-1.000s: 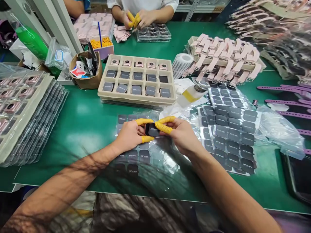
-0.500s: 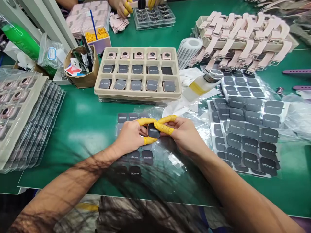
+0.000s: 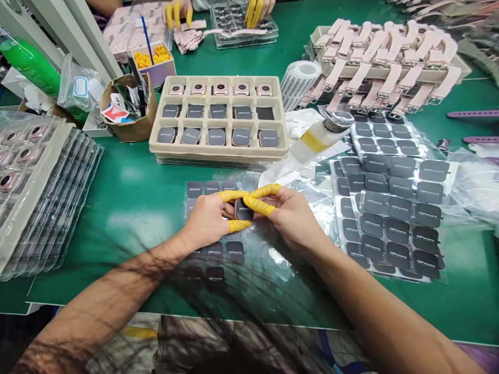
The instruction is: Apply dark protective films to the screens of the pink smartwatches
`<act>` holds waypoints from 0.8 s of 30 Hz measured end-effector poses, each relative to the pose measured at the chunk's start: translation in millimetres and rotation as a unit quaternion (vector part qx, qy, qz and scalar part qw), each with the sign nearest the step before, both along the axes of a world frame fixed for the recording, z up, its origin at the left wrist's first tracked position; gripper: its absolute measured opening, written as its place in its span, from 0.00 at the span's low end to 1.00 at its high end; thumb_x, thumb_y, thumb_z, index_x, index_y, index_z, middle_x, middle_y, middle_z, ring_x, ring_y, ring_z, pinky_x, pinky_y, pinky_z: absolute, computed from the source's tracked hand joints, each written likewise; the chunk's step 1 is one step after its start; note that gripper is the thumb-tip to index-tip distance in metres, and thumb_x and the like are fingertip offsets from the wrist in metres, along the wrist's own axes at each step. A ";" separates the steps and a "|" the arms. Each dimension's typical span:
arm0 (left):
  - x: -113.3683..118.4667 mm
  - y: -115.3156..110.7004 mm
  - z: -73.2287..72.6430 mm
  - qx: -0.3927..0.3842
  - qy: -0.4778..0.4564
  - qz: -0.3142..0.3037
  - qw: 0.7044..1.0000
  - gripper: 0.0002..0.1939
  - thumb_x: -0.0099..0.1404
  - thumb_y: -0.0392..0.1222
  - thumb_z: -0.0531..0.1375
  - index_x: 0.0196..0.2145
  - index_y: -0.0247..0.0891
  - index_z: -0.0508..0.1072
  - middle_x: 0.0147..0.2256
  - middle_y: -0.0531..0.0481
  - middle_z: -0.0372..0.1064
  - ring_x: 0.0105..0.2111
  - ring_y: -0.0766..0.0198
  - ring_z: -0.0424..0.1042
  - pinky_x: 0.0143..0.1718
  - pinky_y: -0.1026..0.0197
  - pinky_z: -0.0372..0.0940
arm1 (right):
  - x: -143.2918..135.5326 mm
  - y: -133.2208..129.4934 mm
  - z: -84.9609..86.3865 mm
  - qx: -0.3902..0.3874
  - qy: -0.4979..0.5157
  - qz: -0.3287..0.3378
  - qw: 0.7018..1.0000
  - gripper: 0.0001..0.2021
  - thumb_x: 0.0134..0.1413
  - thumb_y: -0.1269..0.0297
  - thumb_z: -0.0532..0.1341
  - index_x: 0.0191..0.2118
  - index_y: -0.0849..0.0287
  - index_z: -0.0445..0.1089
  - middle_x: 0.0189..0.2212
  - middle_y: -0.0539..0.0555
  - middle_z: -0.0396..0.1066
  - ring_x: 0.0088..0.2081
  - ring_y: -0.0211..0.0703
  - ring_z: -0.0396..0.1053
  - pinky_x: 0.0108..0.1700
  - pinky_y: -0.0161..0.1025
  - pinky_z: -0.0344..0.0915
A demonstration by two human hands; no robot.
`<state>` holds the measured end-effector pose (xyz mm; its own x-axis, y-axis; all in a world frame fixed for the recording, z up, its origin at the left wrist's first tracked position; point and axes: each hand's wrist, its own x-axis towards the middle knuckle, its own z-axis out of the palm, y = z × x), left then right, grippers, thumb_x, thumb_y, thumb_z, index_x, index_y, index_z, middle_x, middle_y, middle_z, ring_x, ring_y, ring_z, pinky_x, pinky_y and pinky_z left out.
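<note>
Head view, left hand: the left hand (image 3: 205, 221) has its yellow-cotted finger and thumb clamped across the top and bottom edges of a smartwatch case (image 3: 236, 211).
Head view, right hand: the right hand (image 3: 294, 215) has its cotted tips together at the upper edge of the case; pinching the film or only pressing, cannot tell.
Case position: between both hands, above a clear sheet of HiFuture films (image 3: 214, 250), just in front of the beige tray (image 3: 218, 152).
Film on case: a dark HiFuture film (image 3: 245, 213) covers the visible face, lettering upright; exact edge fit too small to read.
Grip, judged: left hold on the rims suits this step, leaving the face free.
Alignment, judged: square film corners to case corners before pressing hard.
Pressure, judged: work from one edge across, lightly, lest bubbles be trapped.
Cleanliness, judged: cots best kept on margins and off any adhesive side.
</note>
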<state>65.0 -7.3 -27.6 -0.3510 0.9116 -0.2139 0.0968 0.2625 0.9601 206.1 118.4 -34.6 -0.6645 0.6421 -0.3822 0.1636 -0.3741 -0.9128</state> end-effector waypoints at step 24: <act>10.5 -3.3 1.1 -0.007 0.059 0.073 0.996 0.31 0.52 0.42 0.74 0.54 0.37 0.78 0.31 0.51 0.80 0.33 0.61 0.81 0.44 0.58 0.79 | 5.2 -7.8 -0.3 0.120 -0.014 0.013 0.993 0.20 0.47 0.52 0.70 0.46 0.53 0.76 0.36 0.50 0.76 0.34 0.43 0.77 0.40 0.43 0.74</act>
